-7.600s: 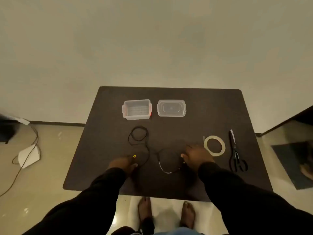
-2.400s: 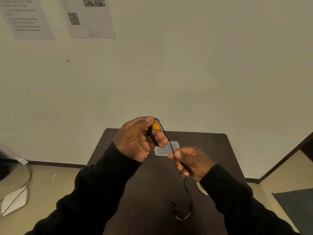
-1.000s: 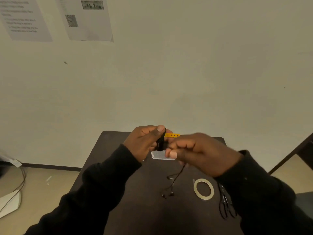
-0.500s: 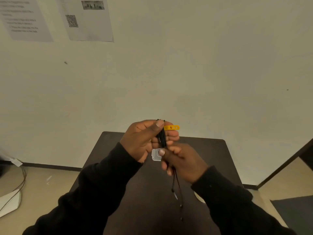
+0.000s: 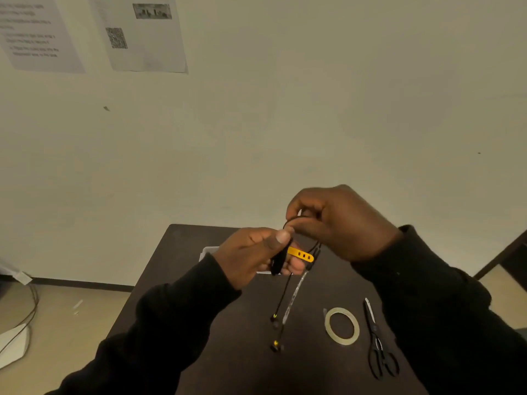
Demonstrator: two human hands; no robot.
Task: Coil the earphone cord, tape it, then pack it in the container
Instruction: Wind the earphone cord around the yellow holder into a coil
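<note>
My left hand [image 5: 251, 255] pinches a bunch of black earphone cord [image 5: 278, 260] above the table, with a yellow strap [image 5: 301, 254] sticking out to the right. Just above and to the right, my right hand [image 5: 339, 223] holds a loop of the same cord over my left fingers. The loose end hangs down, and the two earbuds [image 5: 275, 332] dangle over the dark table [image 5: 228, 352]. A roll of clear tape [image 5: 341, 325] lies flat on the table to the right. The container [image 5: 207, 252] shows only as a pale edge behind my left hand.
Black scissors [image 5: 379, 346] lie right of the tape roll, near my right sleeve. A pale wall with two paper sheets [image 5: 142, 32] rises behind the table. On the floor at left are a cable and a white device [image 5: 12, 343].
My right hand has risen from below my left hand to above and right of it, carrying a cord loop over. The dangling end is shorter, and tape and scissors show again.
</note>
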